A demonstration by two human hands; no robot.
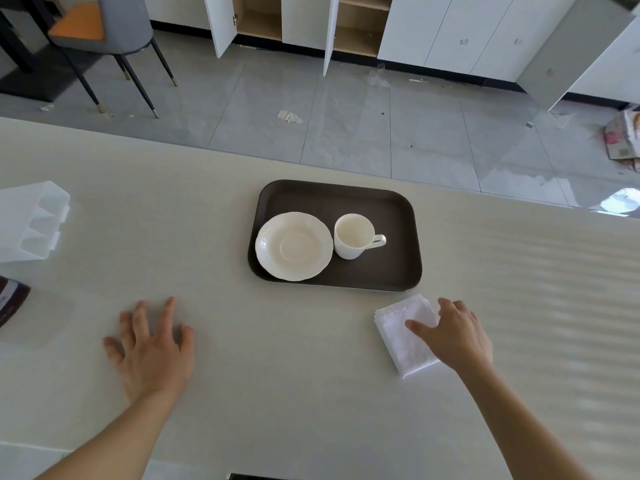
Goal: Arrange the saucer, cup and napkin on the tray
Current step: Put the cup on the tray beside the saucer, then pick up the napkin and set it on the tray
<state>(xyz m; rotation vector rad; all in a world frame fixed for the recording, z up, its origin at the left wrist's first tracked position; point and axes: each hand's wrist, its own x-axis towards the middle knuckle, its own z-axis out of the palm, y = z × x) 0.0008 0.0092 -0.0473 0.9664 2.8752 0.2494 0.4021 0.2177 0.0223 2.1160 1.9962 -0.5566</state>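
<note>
A dark brown tray [398,209] lies on the pale table in front of me. On its left half sits a white saucer [293,245]. A white cup [354,236] stands upright just right of the saucer, its handle pointing right. A folded white napkin [403,336] lies on the table just below the tray's near right corner. My right hand [453,332] rests on the napkin's right side, thumb on top and fingers spread over its edge. Far from the tray, my left hand [152,344] lies flat on the table with its fingers spread, holding nothing.
A clear plastic container [33,221] sits at the table's left edge, with a dark packet [10,299] below it. The table's far edge runs just behind the tray. Beyond it are grey floor tiles, a chair and open white cabinets.
</note>
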